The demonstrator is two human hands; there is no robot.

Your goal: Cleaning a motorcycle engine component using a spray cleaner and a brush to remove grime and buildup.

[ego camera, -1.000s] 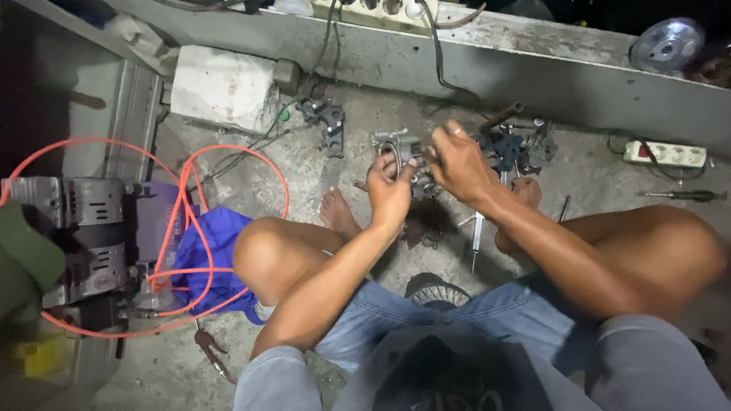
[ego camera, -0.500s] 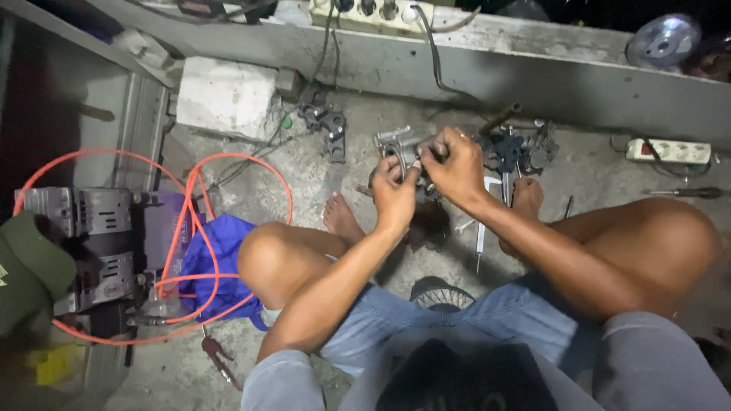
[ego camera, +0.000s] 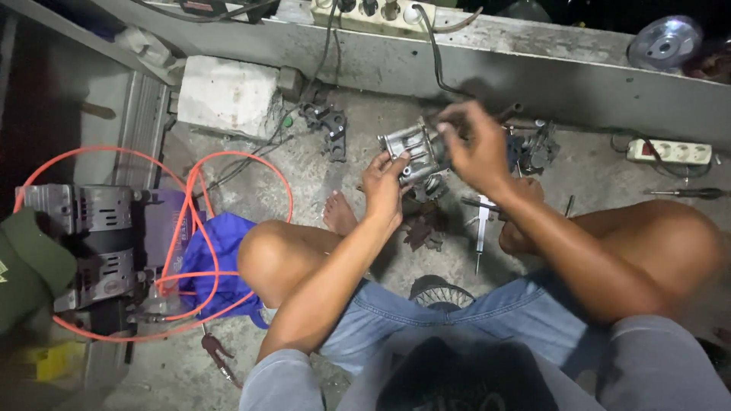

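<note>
Head view, near to far. Person sits on the concrete floor (ego camera: 335, 175), knees spread, so the work sits between the legs at arm's reach. A screwdriver (ego camera: 481, 228) lies on the floor just beside the right foot, close to hand. Left hand (ego camera: 384, 186) is cupped under the metal casting (ego camera: 415, 148), fingers curled round its lower edge, holding it raised off the floor and tilted. Right hand (ego camera: 476, 144) is closed on the casting's right end from above; whether it pinches a small part there cannot be told. Further left, an orange hose (ego camera: 183, 228) loops around a compressor (ego camera: 91, 243). Beyond, a power strip (ego camera: 670, 151) lies against the wall.
</note>
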